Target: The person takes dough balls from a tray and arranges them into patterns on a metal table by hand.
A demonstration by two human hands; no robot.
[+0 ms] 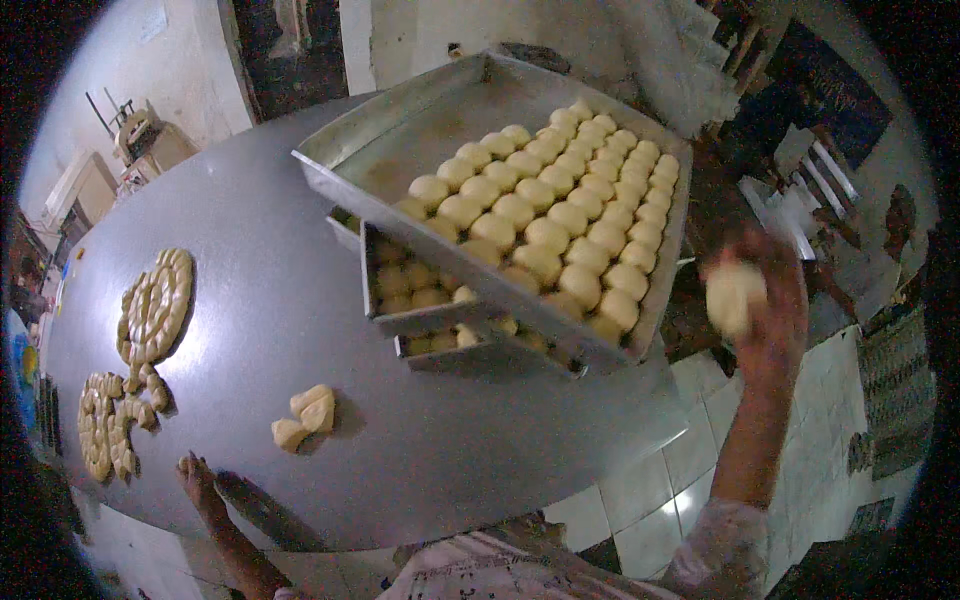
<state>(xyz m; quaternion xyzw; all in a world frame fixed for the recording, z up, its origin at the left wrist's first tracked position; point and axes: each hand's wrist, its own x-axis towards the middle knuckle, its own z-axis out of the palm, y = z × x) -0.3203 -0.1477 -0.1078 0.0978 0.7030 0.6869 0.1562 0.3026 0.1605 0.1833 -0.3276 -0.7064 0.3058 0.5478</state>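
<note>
My right hand (770, 310), slightly blurred, grips a pale dough ball (735, 298) just right of the top tray. That metal tray (360, 130) holds rows of many round dough balls (545, 230) and sits tilted on more trays (400, 318) of dough. My left hand (200, 482) is low at the left of the metal table (280, 250), holding nothing, fingers apart. It is just right of the clusters of cut dough pieces (100, 425); another cluster (150, 305) lies farther back. A few loose dough lumps (305, 418) lie to its right.
A pale wall (170, 50) with a dark doorway (290, 55) stands behind the table. Clamp-like equipment (133, 130) is at the back left. Metal and wooden items (810, 190) are at the right, above a tiled floor (660, 490). Stacked grey items (890, 390) stand at the far right.
</note>
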